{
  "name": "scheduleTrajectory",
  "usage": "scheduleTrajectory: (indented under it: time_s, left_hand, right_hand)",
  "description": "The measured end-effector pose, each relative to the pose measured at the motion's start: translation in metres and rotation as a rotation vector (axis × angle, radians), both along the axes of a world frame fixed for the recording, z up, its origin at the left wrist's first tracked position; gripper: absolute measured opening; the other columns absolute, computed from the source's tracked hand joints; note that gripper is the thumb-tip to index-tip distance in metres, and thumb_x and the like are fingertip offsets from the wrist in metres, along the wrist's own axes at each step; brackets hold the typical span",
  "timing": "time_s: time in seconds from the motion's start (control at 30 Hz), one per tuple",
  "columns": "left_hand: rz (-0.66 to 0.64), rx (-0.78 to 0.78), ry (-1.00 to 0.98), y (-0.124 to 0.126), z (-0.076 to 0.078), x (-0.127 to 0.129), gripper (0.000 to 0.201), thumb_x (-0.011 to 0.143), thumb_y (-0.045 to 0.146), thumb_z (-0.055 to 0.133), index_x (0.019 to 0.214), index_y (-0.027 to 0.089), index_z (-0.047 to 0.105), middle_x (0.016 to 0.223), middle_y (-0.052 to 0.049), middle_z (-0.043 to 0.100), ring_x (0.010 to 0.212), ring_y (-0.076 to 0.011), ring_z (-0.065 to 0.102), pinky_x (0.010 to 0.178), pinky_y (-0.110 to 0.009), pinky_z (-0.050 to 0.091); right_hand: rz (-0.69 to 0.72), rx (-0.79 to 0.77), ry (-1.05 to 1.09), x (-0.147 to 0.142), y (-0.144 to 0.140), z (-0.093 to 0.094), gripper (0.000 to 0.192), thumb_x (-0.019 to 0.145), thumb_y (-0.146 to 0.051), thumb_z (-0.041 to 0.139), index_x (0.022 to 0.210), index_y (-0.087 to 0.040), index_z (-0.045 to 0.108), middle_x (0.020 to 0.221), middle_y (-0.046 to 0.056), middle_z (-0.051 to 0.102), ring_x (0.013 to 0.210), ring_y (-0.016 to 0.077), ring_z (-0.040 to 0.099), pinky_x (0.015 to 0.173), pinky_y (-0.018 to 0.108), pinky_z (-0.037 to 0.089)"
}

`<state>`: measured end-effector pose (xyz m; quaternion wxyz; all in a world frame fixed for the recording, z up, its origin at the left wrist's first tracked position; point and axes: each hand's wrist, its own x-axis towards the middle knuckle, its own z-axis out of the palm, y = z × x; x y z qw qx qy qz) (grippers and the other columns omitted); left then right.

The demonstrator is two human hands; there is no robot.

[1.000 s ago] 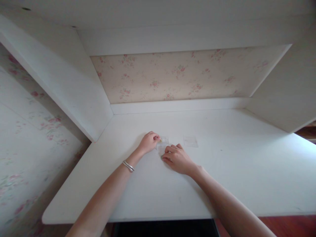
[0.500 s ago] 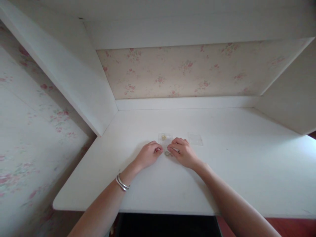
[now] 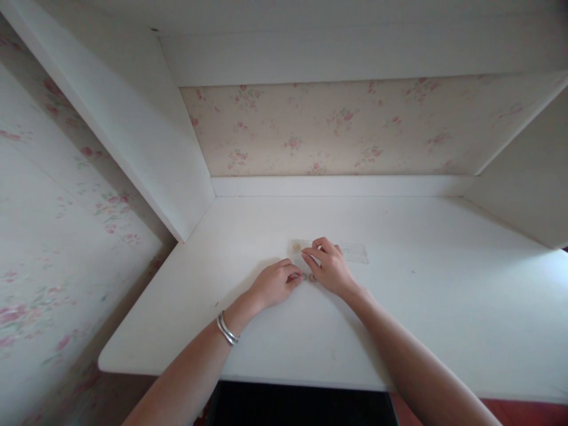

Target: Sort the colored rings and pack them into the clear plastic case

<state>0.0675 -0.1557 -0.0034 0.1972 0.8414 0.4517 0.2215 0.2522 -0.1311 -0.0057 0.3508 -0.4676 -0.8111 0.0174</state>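
Note:
My left hand [image 3: 277, 283], with two silver bangles on the wrist, rests on the white desk [image 3: 399, 307] with its fingers curled and the tips pinched together. Whether anything small is in them is too small to tell. My right hand [image 3: 329, 267] is just to its right, thumb and forefinger pinching the edge of a small clear bag [image 3: 296, 246] that has something yellowish inside. A small ring [image 3: 313, 277] lies on the desk between the two hands. A second clear bag [image 3: 356, 252] lies flat just right of my right hand.
The desk sits in a white alcove with side panels left [image 3: 146, 148] and right [image 3: 523, 195], a shelf overhead and floral wallpaper [image 3: 337, 127] at the back. The desk's front edge runs below my forearms, with a dark gap under it.
My left hand drew back from the far bag toward me and to the right. My right hand moved forward onto the bag's edge. The ring came into view between the hands.

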Motion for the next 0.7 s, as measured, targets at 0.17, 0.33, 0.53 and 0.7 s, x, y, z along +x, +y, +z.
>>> scheduleTrajectory:
  time_s: [0.17, 0.33, 0.53, 0.7]
  left_hand:
    - [-0.002, 0.017, 0.044, -0.001, -0.002, 0.001, 0.019, 0.087, 0.031, 0.049, 0.088, 0.022, 0.066, 0.089, -0.001, 0.062, 0.075, -0.0128, 0.058, 0.072, -0.024, 0.043]
    - [-0.002, 0.026, 0.081, -0.002, -0.001, 0.003, 0.021, 0.088, 0.029, 0.046, 0.082, 0.021, 0.065, 0.087, 0.000, 0.062, 0.075, -0.0131, 0.058, 0.070, -0.024, 0.042]
    - [0.005, -0.008, 0.078, -0.002, 0.000, 0.002, 0.021, 0.089, 0.028, 0.044, 0.085, 0.021, 0.063, 0.090, -0.001, 0.061, 0.078, -0.0139, 0.058, 0.072, -0.025, 0.042]
    - [0.012, -0.063, -0.018, 0.001, -0.001, 0.001, 0.021, 0.090, 0.028, 0.042, 0.086, 0.019, 0.061, 0.090, -0.003, 0.060, 0.080, -0.0143, 0.056, 0.073, -0.026, 0.043]
  right_hand:
    - [-0.059, -0.003, 0.031, 0.013, -0.003, -0.002, 0.020, 0.091, -0.031, 0.048, 0.094, -0.024, 0.067, 0.093, 0.004, 0.054, 0.083, 0.0156, 0.054, 0.078, 0.031, 0.036]
    - [-0.059, -0.026, 0.036, 0.019, -0.004, -0.006, 0.021, 0.091, -0.031, 0.047, 0.093, -0.024, 0.066, 0.092, 0.004, 0.055, 0.083, 0.0157, 0.055, 0.077, 0.031, 0.037]
    - [-0.044, -0.039, 0.021, 0.019, -0.005, -0.007, 0.022, 0.092, -0.031, 0.046, 0.093, -0.024, 0.066, 0.092, 0.004, 0.056, 0.080, 0.0151, 0.055, 0.077, 0.031, 0.037]
    - [-0.032, -0.040, 0.026, 0.020, -0.005, -0.007, 0.023, 0.092, -0.031, 0.044, 0.095, -0.024, 0.066, 0.092, 0.005, 0.057, 0.082, 0.0153, 0.055, 0.077, 0.031, 0.036]
